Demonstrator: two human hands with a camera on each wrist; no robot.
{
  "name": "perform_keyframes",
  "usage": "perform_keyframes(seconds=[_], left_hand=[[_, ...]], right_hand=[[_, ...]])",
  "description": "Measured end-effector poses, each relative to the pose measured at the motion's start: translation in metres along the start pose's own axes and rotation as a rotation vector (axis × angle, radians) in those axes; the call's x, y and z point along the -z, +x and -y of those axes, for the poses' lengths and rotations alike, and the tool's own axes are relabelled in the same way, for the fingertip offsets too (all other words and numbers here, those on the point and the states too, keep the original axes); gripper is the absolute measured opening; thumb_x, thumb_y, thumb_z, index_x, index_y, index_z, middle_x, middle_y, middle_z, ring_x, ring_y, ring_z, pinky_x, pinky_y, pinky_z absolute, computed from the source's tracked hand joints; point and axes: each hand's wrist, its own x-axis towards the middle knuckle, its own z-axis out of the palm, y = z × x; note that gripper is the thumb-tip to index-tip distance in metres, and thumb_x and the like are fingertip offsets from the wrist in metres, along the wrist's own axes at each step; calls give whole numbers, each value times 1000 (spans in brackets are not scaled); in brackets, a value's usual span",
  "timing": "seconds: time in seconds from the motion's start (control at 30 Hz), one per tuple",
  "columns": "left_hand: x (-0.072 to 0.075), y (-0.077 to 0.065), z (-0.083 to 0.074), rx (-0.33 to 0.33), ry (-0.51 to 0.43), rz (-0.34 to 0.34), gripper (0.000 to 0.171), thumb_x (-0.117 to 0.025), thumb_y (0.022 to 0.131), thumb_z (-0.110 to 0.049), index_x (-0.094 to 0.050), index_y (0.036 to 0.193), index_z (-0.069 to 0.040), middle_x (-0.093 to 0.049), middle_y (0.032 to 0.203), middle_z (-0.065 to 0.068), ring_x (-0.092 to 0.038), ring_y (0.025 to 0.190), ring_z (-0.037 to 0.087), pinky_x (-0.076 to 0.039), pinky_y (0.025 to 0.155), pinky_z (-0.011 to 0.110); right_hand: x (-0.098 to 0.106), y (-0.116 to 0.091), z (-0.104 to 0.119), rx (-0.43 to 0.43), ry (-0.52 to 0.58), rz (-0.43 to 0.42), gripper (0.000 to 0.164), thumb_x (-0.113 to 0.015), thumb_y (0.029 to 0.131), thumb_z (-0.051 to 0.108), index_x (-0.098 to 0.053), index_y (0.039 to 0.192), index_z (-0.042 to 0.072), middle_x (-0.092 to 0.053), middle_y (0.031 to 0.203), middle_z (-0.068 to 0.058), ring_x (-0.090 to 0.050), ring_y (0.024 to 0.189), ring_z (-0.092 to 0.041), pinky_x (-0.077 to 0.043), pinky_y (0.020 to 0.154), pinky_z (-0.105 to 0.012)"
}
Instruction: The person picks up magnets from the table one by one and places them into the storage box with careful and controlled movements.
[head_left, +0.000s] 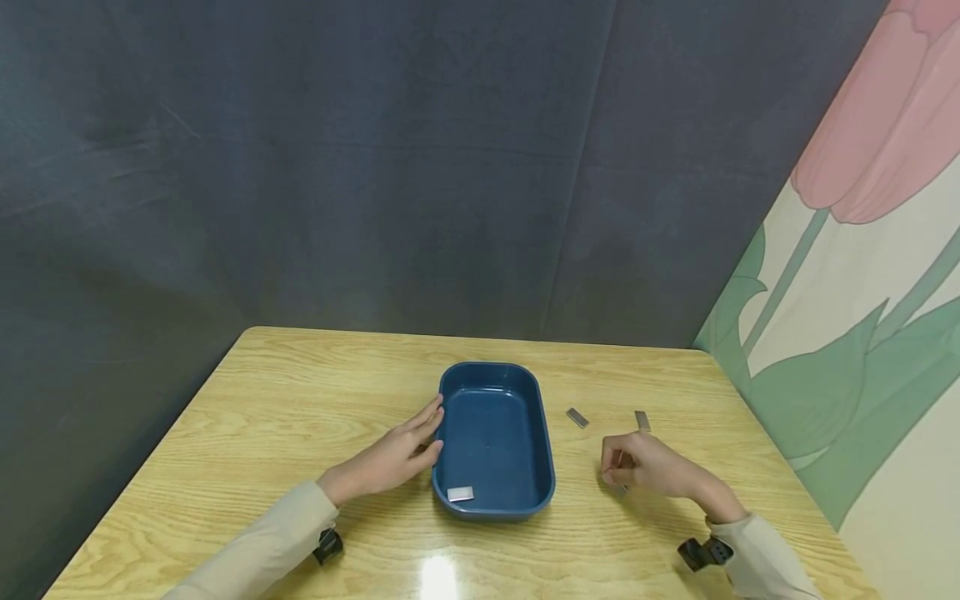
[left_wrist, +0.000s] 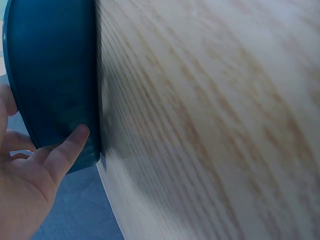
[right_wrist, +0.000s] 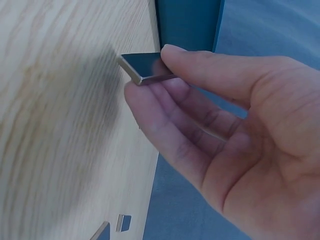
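A dark blue rectangular plastic tray (head_left: 491,450) stands on the table. My left hand (head_left: 393,457) rests against its left side, fingers fairly straight; in the left wrist view the fingertips (left_wrist: 80,134) touch the outer wall. Out to the right of the tray, my right hand (head_left: 656,467) pinches a small flat shiny metal block (right_wrist: 145,66) between thumb and fingers, just above the table. In the head view that block is mostly hidden by the hand. A similar metal block (head_left: 460,493) lies inside the tray at its near left corner.
Two more metal blocks lie on the wooden table (head_left: 322,400): one block (head_left: 577,417) just right of the tray, another block (head_left: 642,420) beyond my right hand. A dark curtain (head_left: 420,183) hangs behind; a painted wall (head_left: 862,333) stands at the right.
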Motion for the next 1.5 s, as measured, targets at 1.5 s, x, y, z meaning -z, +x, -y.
perform_keyframes(seconds=[1.5], left_hand=[[0,0,0,1,3,2,58,-46,108,-24,-24,153,5,-4,165,13,-36,140,26,-44,103,37]], right_hand=[[-3,16,4,102,28,-41,7,-67,93,-1,-66,89,5,-68,79,-8,-65,62,-22,-53,54,-25]])
